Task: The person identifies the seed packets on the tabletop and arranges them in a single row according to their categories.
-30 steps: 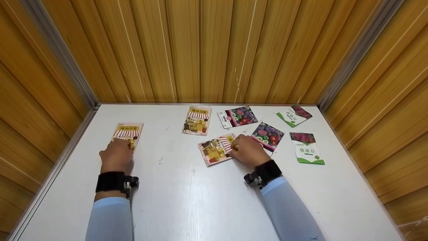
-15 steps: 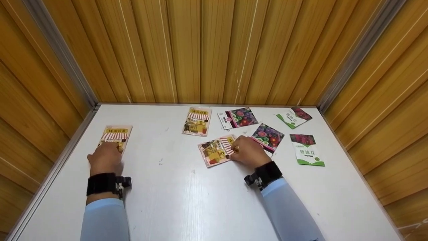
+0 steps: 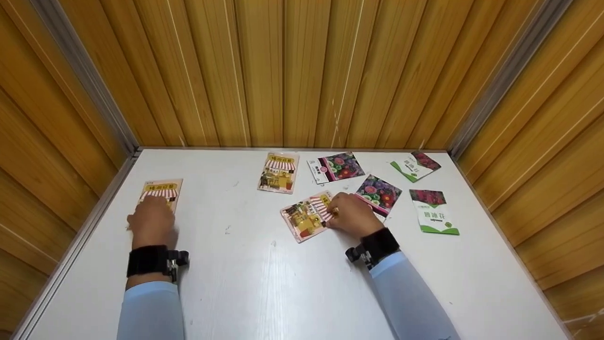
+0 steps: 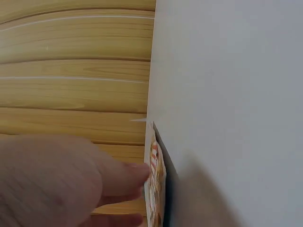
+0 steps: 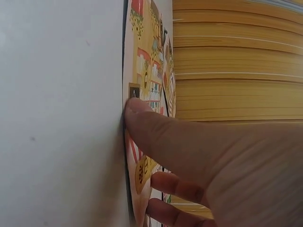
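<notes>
At the left of the table lies a pink seed packet (image 3: 160, 189) with a striped shop awning. My left hand (image 3: 152, 221) is over its lower part; in the left wrist view its extended fingers (image 4: 125, 177) touch the packet's face. A matching pink packet (image 3: 304, 218) lies tilted near the middle. My right hand (image 3: 353, 215) grips its right end, the thumb (image 5: 147, 120) at the near edge and the other fingers (image 5: 170, 184) farther along. A purple flower seed packet (image 3: 379, 193) sits partly behind the right hand.
A third pink packet (image 3: 278, 172) and another flower packet (image 3: 337, 167) lie at the back of the white table (image 3: 264, 293). Two green-and-white packets (image 3: 434, 212) lie to the right. Wood-patterned panels (image 3: 302, 71) enclose the left, back and right sides.
The left packet has slid left with my left hand, which then shifted slightly right and up over it. The right hand's packet has turned a little, its left end nearer me.
</notes>
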`<action>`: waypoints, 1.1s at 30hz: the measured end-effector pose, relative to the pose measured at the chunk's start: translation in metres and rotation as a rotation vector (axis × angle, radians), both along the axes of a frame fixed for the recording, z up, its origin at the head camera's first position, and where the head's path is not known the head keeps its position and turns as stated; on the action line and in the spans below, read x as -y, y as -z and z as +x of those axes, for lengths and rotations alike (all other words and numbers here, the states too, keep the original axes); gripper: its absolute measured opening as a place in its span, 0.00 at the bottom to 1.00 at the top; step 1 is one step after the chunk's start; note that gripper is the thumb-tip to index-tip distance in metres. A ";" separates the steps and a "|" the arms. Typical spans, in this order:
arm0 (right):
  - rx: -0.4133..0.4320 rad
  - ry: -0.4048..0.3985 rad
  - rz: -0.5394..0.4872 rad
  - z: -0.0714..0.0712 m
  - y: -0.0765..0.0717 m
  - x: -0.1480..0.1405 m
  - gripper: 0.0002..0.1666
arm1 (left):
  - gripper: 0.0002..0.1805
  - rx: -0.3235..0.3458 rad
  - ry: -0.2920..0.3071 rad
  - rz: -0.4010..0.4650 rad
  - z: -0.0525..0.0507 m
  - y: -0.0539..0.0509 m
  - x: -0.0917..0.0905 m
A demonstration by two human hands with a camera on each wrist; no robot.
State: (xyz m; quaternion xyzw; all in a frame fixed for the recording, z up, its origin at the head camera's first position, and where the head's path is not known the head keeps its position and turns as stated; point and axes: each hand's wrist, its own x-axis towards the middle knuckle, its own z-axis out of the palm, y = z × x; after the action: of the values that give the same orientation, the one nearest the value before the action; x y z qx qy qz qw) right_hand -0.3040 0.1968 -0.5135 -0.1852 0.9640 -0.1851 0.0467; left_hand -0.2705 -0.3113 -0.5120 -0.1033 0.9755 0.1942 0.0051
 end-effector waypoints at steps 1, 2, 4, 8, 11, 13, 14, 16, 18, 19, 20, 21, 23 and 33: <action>-0.002 -0.009 0.003 0.000 0.000 -0.001 0.18 | 0.18 -0.035 0.009 0.039 0.000 -0.002 -0.008; -0.005 -0.022 0.006 0.000 -0.001 -0.002 0.18 | 0.18 -0.064 0.027 0.080 -0.001 -0.003 -0.018; -0.007 -0.058 0.010 0.002 -0.002 -0.002 0.17 | 0.18 -0.088 0.098 0.148 -0.003 -0.008 -0.038; 0.008 -0.124 0.022 0.006 -0.005 0.000 0.19 | 0.20 -0.008 0.261 0.257 -0.010 -0.018 -0.086; 0.058 -0.149 0.025 0.009 -0.006 0.006 0.20 | 0.19 0.038 0.398 0.265 -0.009 -0.019 -0.129; 0.090 -0.172 0.026 0.011 -0.007 0.011 0.21 | 0.17 0.048 0.490 0.261 -0.004 -0.018 -0.157; 0.098 -0.191 0.028 0.011 -0.007 0.013 0.22 | 0.16 0.056 0.538 0.257 -0.001 -0.017 -0.170; 0.102 -0.229 0.030 0.013 -0.008 0.017 0.23 | 0.12 0.063 0.632 0.248 0.007 -0.013 -0.193; 0.092 -0.262 0.033 0.015 -0.008 0.021 0.24 | 0.07 0.053 0.732 0.217 0.013 -0.009 -0.210; 0.083 -0.273 0.033 0.016 -0.008 0.022 0.24 | 0.06 0.038 0.771 0.186 0.016 -0.007 -0.217; 0.072 -0.283 0.029 0.016 -0.008 0.024 0.24 | 0.05 0.010 0.801 0.144 0.018 -0.006 -0.222; 0.065 -0.288 0.027 0.016 -0.008 0.025 0.24 | 0.05 -0.022 0.818 0.098 0.020 -0.004 -0.226; 0.050 -0.299 0.024 0.016 -0.008 0.025 0.23 | 0.07 -0.081 0.823 0.015 0.023 -0.001 -0.230; 0.128 -0.261 -0.051 0.012 -0.009 0.019 0.19 | 0.14 -0.064 0.727 -0.100 0.030 -0.007 -0.228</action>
State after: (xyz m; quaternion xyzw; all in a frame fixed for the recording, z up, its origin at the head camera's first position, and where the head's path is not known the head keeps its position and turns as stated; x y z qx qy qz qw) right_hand -0.2917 0.1777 -0.5041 -0.2979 0.9218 -0.2131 0.1270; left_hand -0.2404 -0.0832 -0.5050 0.2559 0.9565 0.1349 0.0384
